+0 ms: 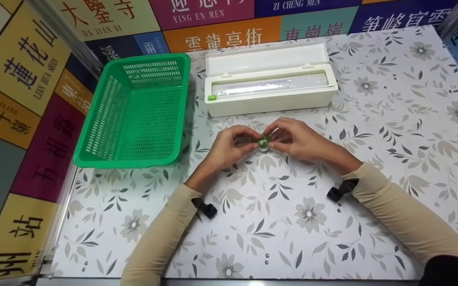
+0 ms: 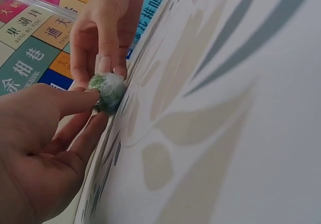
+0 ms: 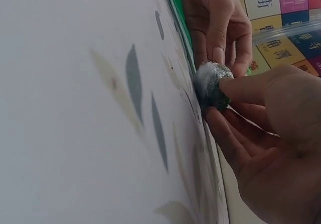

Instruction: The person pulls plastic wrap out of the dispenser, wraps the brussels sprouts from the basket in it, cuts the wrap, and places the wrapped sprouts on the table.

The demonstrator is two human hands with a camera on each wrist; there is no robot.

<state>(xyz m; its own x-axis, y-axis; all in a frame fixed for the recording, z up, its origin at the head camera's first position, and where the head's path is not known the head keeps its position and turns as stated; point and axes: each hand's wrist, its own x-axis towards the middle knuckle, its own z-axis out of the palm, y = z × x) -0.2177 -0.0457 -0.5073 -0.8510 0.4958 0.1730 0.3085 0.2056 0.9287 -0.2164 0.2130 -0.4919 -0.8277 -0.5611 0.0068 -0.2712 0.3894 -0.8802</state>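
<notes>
A small round green thing (image 1: 263,142) wrapped in clear plastic film sits between my two hands, just above or on the table; its kind is hidden by the wrap. My left hand (image 1: 230,146) pinches it from the left with thumb and fingers. From the right, my right hand (image 1: 298,139) pinches the same wrapped bundle (image 3: 213,86). In the left wrist view the bundle (image 2: 107,91) shows green on one side and whitish bunched film on the other.
Behind my hands stands a long white box (image 1: 270,105) with its lid raised and a roll of plastic film (image 1: 270,84) inside. A green perforated basket (image 1: 184,115) stands to the left. Printed panels (image 1: 223,35) border the patterned table (image 1: 284,246) at the back and left.
</notes>
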